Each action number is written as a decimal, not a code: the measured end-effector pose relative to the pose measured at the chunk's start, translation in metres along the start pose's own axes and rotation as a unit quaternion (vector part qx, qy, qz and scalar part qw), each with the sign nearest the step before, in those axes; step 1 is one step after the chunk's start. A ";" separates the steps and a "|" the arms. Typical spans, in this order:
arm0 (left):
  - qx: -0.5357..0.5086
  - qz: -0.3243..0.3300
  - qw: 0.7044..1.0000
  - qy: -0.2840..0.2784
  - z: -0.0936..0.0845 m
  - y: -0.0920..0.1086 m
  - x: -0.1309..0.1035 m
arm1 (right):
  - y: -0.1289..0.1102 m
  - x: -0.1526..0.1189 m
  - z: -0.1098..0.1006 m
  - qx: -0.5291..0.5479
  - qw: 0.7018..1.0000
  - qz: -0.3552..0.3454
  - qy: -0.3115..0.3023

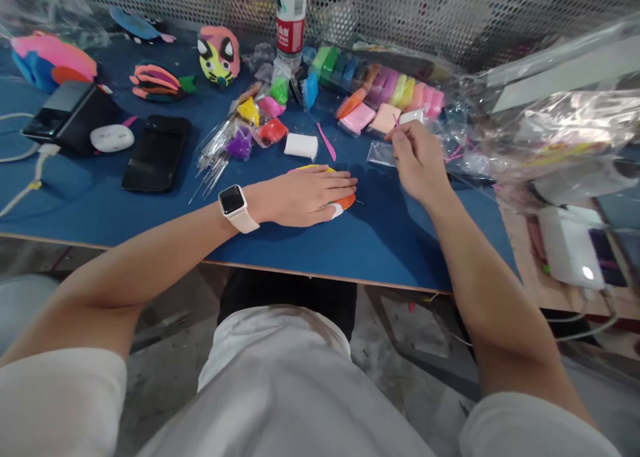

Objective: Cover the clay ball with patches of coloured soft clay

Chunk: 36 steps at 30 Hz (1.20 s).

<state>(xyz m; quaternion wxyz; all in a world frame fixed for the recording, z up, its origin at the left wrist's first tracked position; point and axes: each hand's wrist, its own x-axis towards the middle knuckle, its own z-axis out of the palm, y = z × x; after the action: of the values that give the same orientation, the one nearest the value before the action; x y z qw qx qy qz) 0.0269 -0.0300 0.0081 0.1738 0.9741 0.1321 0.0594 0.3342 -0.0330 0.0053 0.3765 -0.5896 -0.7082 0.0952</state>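
Orange, white, yellow piece [345, 204] — mostly covered — on blue table [300, 249]; slim pink stick [396, 120] held tilted.

Front tabletop [395, 244] open, clay packs [384, 87] behind

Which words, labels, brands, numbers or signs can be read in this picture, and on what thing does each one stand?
None can be read with certainty.
Red label on the bottle: white characters, too blurred to quote.
Watch screen: any digits are too small.
Plastic packaging at right: coloured marks, too blurred.
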 end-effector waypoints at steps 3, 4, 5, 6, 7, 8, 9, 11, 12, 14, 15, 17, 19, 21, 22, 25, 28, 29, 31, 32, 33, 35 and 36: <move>-0.010 -0.004 1.000 0.006 -0.002 0.002 -0.001 | 0.001 0.001 -0.003 -0.040 0.999 -0.002 -0.012; -0.009 -0.004 1.000 0.013 -0.003 0.002 -0.003 | 0.001 0.002 -0.004 -0.056 0.998 -0.006 -0.015; -0.006 -0.005 1.000 0.027 -0.005 0.002 -0.004 | 0.001 0.002 -0.006 -0.070 0.997 -0.010 -0.019; -0.001 -0.010 0.999 0.046 -0.008 0.001 -0.005 | 0.002 0.003 -0.008 -0.080 0.996 -0.014 -0.020; 0.006 -0.019 0.997 0.072 -0.010 -0.001 -0.007 | 0.003 0.004 -0.010 -0.087 0.996 -0.017 -0.018; 0.014 -0.032 0.994 0.102 -0.013 -0.005 -0.009 | 0.004 0.004 -0.012 -0.091 0.995 -0.020 -0.016; 0.025 -0.049 0.989 0.135 -0.015 -0.010 -0.010 | 0.006 0.005 -0.013 -0.093 0.995 -0.023 -0.012; 0.051 -0.087 0.976 0.191 -0.017 -0.025 -0.012 | 0.009 0.006 -0.014 -0.086 0.996 -0.032 -0.004; 0.064 -0.105 0.970 0.211 -0.016 -0.034 -0.012 | 0.010 0.007 -0.013 -0.080 0.996 -0.038 -0.002; 0.087 -0.133 0.962 0.223 -0.012 -0.056 -0.009 | 0.013 0.009 -0.010 -0.071 0.996 -0.054 0.002; 0.091 -0.147 0.959 0.224 -0.009 -0.066 -0.008 | 0.015 0.010 -0.009 -0.074 0.995 -0.063 0.005; 0.103 -0.178 0.956 0.210 -0.003 -0.083 -0.006 | 0.017 0.012 -0.004 -0.085 0.994 -0.072 0.016; 0.106 -0.178 0.959 0.195 0.001 -0.093 -0.005 | 0.018 0.014 0.000 -0.083 0.994 -0.072 0.026; 0.088 -0.166 0.960 0.210 0.003 -0.097 -0.007 | 0.017 0.013 0.003 -0.069 0.995 -0.069 0.032; 0.075 -0.158 0.958 0.226 0.002 -0.097 -0.007 | 0.016 0.012 0.003 -0.065 0.995 -0.067 0.034; 0.045 -0.146 0.951 0.267 -0.003 -0.090 -0.009 | 0.008 0.007 0.004 -0.067 0.996 -0.053 0.038; 0.043 -0.153 0.947 0.278 -0.011 -0.075 -0.010 | -0.003 0.001 0.006 -0.027 0.998 -0.047 0.032; 0.047 -0.155 0.946 0.281 -0.013 -0.069 -0.009 | -0.007 0.001 0.008 -0.004 0.998 -0.050 0.026; 0.055 -0.154 0.944 0.286 -0.018 -0.058 -0.009 | -0.016 0.001 0.012 0.040 0.998 -0.056 0.010; 0.059 -0.150 0.944 0.289 -0.019 -0.053 -0.009 | -0.021 0.001 0.014 0.058 0.997 -0.055 -0.002; 0.061 -0.145 0.944 0.291 -0.020 -0.049 -0.009 | -0.027 0.003 0.017 0.072 0.996 -0.051 -0.016; 0.063 -0.136 0.944 0.293 -0.020 -0.044 -0.008 | -0.041 0.007 0.022 0.101 0.993 -0.036 -0.055; 0.064 -0.133 0.944 0.295 -0.019 -0.043 -0.007 | -0.049 0.010 0.024 0.113 0.990 -0.032 -0.078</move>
<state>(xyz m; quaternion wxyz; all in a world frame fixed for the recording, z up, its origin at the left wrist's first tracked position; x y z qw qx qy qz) 0.0070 0.0134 0.0098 0.0708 0.8958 0.3089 0.3118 0.2809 -0.0310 0.0209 0.3874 -0.5108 -0.7385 0.2086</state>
